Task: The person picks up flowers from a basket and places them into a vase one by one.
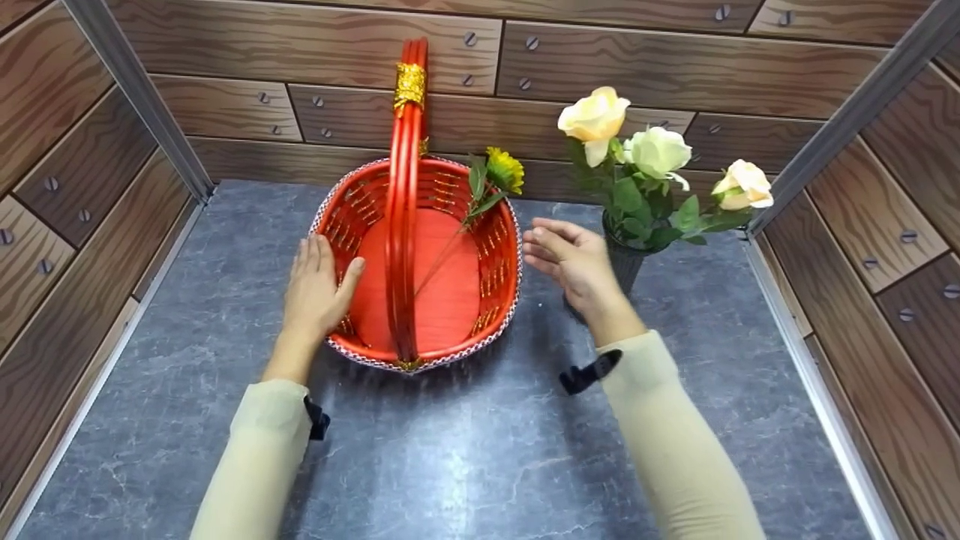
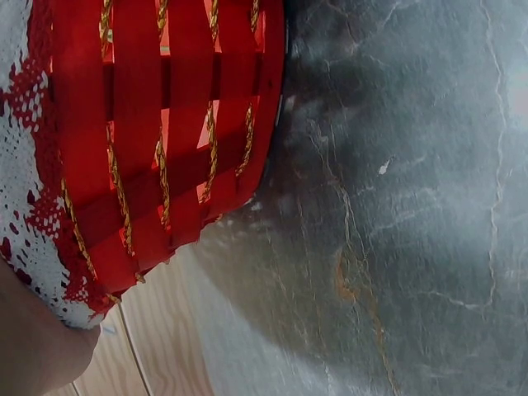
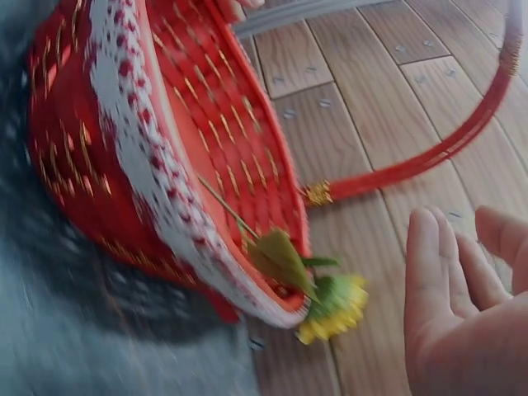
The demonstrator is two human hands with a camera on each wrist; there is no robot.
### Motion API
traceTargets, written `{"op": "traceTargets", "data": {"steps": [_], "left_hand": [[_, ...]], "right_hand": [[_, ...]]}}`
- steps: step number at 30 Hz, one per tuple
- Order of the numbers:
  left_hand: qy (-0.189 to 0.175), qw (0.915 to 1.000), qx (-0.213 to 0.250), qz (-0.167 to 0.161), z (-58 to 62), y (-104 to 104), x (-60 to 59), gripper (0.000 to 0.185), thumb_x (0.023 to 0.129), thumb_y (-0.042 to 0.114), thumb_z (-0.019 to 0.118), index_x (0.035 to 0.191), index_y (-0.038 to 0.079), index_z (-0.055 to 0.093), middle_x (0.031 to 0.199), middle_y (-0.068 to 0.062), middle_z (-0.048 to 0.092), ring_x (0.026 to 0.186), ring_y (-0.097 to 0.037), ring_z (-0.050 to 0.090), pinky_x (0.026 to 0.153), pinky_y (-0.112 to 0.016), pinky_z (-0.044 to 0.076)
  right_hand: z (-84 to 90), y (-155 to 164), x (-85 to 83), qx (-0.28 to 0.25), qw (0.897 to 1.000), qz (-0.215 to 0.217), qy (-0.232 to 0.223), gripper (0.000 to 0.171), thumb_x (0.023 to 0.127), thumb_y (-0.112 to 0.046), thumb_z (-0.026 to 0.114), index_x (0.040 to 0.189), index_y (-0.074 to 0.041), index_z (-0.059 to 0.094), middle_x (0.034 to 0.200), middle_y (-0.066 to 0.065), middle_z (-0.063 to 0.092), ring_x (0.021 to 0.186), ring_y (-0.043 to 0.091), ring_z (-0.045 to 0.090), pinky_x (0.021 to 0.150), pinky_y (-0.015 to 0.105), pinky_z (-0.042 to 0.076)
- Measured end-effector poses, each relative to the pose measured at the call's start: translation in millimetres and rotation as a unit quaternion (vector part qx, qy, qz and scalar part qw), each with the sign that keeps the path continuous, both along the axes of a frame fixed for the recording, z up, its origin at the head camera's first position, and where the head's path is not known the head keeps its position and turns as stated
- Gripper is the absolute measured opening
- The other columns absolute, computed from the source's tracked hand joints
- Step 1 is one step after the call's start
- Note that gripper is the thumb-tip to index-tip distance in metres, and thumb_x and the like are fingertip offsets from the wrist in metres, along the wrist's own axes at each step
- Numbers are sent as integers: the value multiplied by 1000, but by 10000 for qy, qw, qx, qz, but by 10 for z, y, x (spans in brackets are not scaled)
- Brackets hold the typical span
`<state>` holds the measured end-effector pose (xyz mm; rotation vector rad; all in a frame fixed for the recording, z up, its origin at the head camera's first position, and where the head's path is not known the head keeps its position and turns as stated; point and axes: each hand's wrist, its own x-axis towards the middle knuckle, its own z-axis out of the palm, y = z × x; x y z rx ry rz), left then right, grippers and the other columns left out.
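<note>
A red woven basket [image 1: 457, 330] with a tall arched handle and lace-trimmed rim stands on the grey surface. Inside it leans a yellow flower [image 1: 505, 170], its stem across the basket floor and its bloom over the back right rim. My left hand [image 1: 319, 289] rests on the basket's left rim, thumb over the inner side and fingers along the outside. To the right of the basket, my right hand [image 1: 574, 262] hangs apart from the rim, fingers extended and nothing held. The right wrist view shows the right hand [image 3: 470, 305] beside the yellow bloom.
Behind my right hand stands a dark vase [image 1: 626, 266] holding pale roses [image 1: 658, 152] and green leaves. Wood-patterned walls [image 1: 585, 67] enclose the grey marbled surface [image 1: 450, 465] at the back and sides, with metal strips [image 1: 814, 367] along the edges.
</note>
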<state>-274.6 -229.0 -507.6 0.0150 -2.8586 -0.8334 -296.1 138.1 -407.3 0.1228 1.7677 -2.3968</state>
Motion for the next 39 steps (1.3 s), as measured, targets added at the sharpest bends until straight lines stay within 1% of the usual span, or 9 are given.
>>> {"op": "traceTargets", "data": {"steps": [3, 5, 11, 18, 22, 30, 35, 37, 39], "left_hand": [[-19, 10000, -35, 11, 11, -4, 2, 93, 101, 66, 25, 156, -7, 10, 164, -25, 5, 154, -37, -1, 125, -50, 3], [-18, 10000, -59, 13, 17, -7, 0, 93, 101, 66, 25, 156, -7, 10, 164, -25, 5, 154, -37, -1, 125, -51, 4], [-45, 10000, -67, 19, 14, -6, -4, 95, 100, 69, 22, 156, -7, 9, 164, -25, 5, 154, -36, -1, 125, -51, 4], [49, 10000, -56, 35, -18, 13, -3, 96, 99, 69, 23, 156, -9, 12, 164, -26, 10, 154, -37, 1, 125, -50, 5], [61, 9999, -89, 42, -26, 17, -1, 96, 99, 69, 23, 156, -8, 14, 163, -25, 11, 154, -37, 2, 125, -49, 6], [-5, 10000, -53, 20, -9, 22, -2, 96, 99, 69, 22, 156, -8, 12, 164, -25, 8, 154, -36, 1, 125, -49, 4], [21, 10000, -73, 46, -2, 17, -9, 95, 100, 68, 23, 156, -7, 13, 164, -25, 8, 154, -36, 1, 125, -49, 7], [42, 10000, -73, 45, -2, 13, -12, 94, 100, 67, 24, 156, -8, 13, 164, -25, 8, 154, -37, 2, 125, -50, 7], [34, 10000, -60, 51, -6, 10, -14, 94, 100, 67, 25, 156, -7, 13, 164, -25, 8, 154, -37, 1, 125, -49, 5]], "right_hand": [[-74, -148, -51, -266, 9995, -119, -157, 43, 93, 0, 66, 133, 8, 54, 102, 16, 72, 83, 19, 72, 87, 36, 59], [-118, -242, -80, -409, 9987, -154, -265, 42, 94, 0, 65, 133, 8, 54, 101, 15, 73, 82, 19, 72, 85, 34, 60], [-240, -490, -157, -527, 9972, -176, -502, 39, 95, -1, 64, 132, 8, 56, 87, 8, 73, 76, 16, 72, 76, 30, 61], [-387, -687, -219, -654, 9941, -350, -797, 29, 92, 2, 67, 121, 3, 62, 84, 9, 72, 71, 17, 71, 73, 30, 62], [-465, -757, -261, -615, 9927, -371, -974, 35, 93, 2, 66, 127, 5, 60, 86, 8, 72, 75, 17, 70, 77, 30, 61], [-538, -856, -357, -435, 9920, -296, -1147, 35, 96, -1, 63, 131, 3, 60, 92, 8, 70, 82, 17, 69, 85, 31, 60], [-554, -919, -414, -399, 9930, -230, -1085, 40, 97, -2, 61, 136, 4, 56, 105, 14, 69, 84, 17, 69, 85, 30, 59], [-570, -950, -437, -416, 9928, -218, -1105, 40, 97, -3, 61, 136, 4, 56, 108, 16, 69, 82, 16, 69, 83, 29, 60], [-596, -979, -460, -470, 9916, -231, -1181, 38, 98, -5, 61, 135, 5, 57, 105, 15, 70, 77, 15, 69, 80, 29, 60]]}}
